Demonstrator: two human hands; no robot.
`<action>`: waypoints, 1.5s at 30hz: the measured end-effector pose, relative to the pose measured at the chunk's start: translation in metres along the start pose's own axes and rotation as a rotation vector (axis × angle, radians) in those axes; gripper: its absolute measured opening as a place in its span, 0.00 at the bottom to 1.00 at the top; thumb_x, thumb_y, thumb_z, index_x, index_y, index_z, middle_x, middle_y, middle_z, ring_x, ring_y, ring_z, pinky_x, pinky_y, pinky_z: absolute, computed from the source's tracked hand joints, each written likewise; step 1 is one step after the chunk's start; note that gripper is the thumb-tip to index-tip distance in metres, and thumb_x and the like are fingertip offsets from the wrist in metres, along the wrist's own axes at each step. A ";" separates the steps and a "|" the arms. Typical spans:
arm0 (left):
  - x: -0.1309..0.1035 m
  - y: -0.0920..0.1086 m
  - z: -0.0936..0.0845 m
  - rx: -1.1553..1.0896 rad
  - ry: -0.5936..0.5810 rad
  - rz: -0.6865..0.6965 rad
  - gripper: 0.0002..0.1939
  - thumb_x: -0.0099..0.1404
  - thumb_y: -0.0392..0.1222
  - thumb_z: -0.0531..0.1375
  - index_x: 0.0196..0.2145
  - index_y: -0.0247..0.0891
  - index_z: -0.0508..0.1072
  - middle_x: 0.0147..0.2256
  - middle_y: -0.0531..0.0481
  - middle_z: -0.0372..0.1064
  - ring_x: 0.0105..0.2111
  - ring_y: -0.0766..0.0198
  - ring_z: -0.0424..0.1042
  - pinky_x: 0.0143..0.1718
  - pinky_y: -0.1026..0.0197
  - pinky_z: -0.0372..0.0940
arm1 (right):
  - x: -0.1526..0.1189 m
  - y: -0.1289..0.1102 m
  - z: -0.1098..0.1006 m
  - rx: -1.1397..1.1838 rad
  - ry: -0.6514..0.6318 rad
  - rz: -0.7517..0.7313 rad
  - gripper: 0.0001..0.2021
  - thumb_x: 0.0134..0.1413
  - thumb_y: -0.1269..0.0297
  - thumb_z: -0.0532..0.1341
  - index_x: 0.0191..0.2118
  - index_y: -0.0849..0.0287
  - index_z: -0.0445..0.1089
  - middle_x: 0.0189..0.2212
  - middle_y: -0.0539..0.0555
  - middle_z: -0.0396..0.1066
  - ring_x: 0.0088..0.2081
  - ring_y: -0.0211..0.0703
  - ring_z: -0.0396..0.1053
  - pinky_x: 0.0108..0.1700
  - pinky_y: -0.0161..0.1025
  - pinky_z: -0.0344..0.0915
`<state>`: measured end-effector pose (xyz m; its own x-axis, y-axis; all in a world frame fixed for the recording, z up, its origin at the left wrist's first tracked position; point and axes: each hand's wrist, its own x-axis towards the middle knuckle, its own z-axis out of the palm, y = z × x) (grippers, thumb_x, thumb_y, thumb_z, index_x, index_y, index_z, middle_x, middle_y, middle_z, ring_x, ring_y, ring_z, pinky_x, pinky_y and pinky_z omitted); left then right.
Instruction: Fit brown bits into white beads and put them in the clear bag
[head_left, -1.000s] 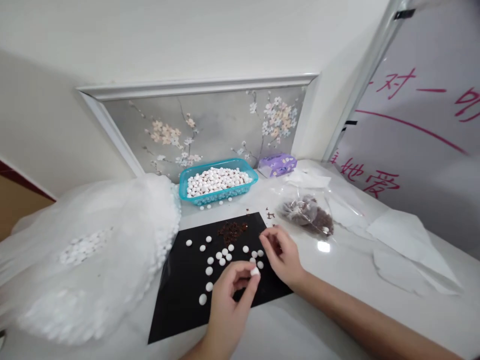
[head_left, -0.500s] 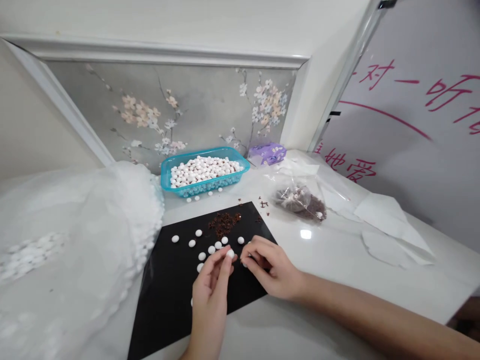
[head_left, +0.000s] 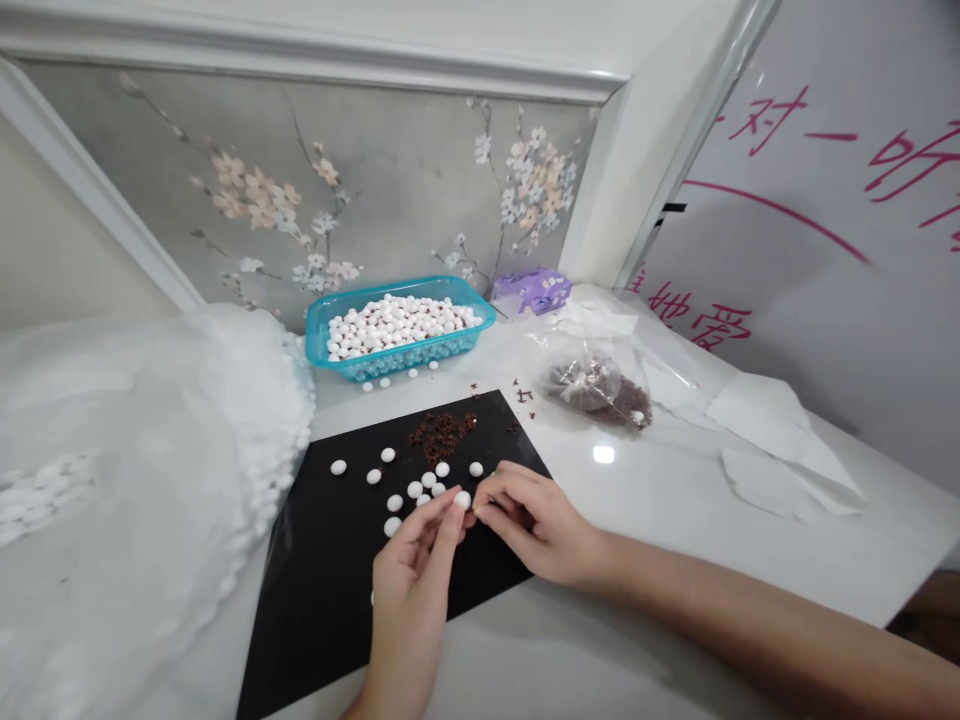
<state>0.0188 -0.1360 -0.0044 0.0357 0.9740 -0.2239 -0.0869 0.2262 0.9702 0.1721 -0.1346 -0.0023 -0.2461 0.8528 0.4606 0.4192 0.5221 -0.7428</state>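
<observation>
My left hand [head_left: 420,570] pinches a white ball [head_left: 462,499] between thumb and fingertips above a black mat [head_left: 315,620]. Close at its right, my right hand [head_left: 536,520] has its thumb and forefinger pressed together beside the ball; what they hold, if anything, is too small to make out. Several loose white balls [head_left: 394,503] lie on the mat behind and left of my hands. A pile of small dark brown pieces [head_left: 441,436] is near the mat's back edge.
A blue basket [head_left: 397,358] heaped with white balls stands against the wall. Left is a large clear bag [head_left: 150,500] of white balls. Behind right lie a bag of brown pieces [head_left: 600,390], a purple packet [head_left: 532,291] and white paper [head_left: 780,430].
My right hand has come nearer to the ball in my left hand, so the fingertips of both hands almost meet. The view has shifted slightly.
</observation>
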 end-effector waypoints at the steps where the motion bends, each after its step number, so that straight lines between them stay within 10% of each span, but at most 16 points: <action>1: 0.000 0.001 0.000 -0.009 -0.005 -0.004 0.16 0.52 0.48 0.64 0.38 0.39 0.75 0.38 0.49 0.75 0.39 0.62 0.73 0.42 0.65 0.68 | 0.000 0.000 0.000 -0.009 0.005 -0.010 0.04 0.57 0.71 0.54 0.33 0.59 0.64 0.23 0.47 0.54 0.23 0.32 0.55 0.25 0.30 0.55; 20: -0.001 0.006 0.003 -0.068 -0.046 -0.015 0.12 0.51 0.44 0.66 0.34 0.40 0.78 0.34 0.50 0.76 0.35 0.64 0.74 0.39 0.67 0.69 | -0.007 0.000 0.000 -0.112 0.055 -0.050 0.03 0.57 0.70 0.55 0.35 0.57 0.65 0.23 0.47 0.58 0.24 0.33 0.57 0.26 0.30 0.58; 28: 0.000 0.002 0.001 -0.140 -0.071 0.016 0.10 0.52 0.41 0.65 0.34 0.41 0.78 0.34 0.51 0.76 0.36 0.63 0.74 0.39 0.66 0.69 | -0.004 -0.002 -0.002 -0.168 -0.045 -0.138 0.15 0.61 0.70 0.49 0.53 0.55 0.59 0.36 0.55 0.66 0.35 0.38 0.66 0.35 0.34 0.67; 45: 0.000 0.006 -0.001 -0.073 -0.173 0.000 0.08 0.53 0.43 0.64 0.30 0.37 0.78 0.31 0.48 0.76 0.31 0.63 0.73 0.37 0.64 0.69 | -0.008 -0.002 -0.002 -0.159 -0.054 -0.114 0.12 0.60 0.71 0.50 0.48 0.55 0.61 0.35 0.55 0.67 0.34 0.39 0.68 0.34 0.36 0.69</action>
<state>0.0170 -0.1347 0.0014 0.2059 0.9582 -0.1988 -0.1587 0.2332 0.9594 0.1755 -0.1426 -0.0037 -0.3448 0.7898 0.5073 0.5178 0.6108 -0.5990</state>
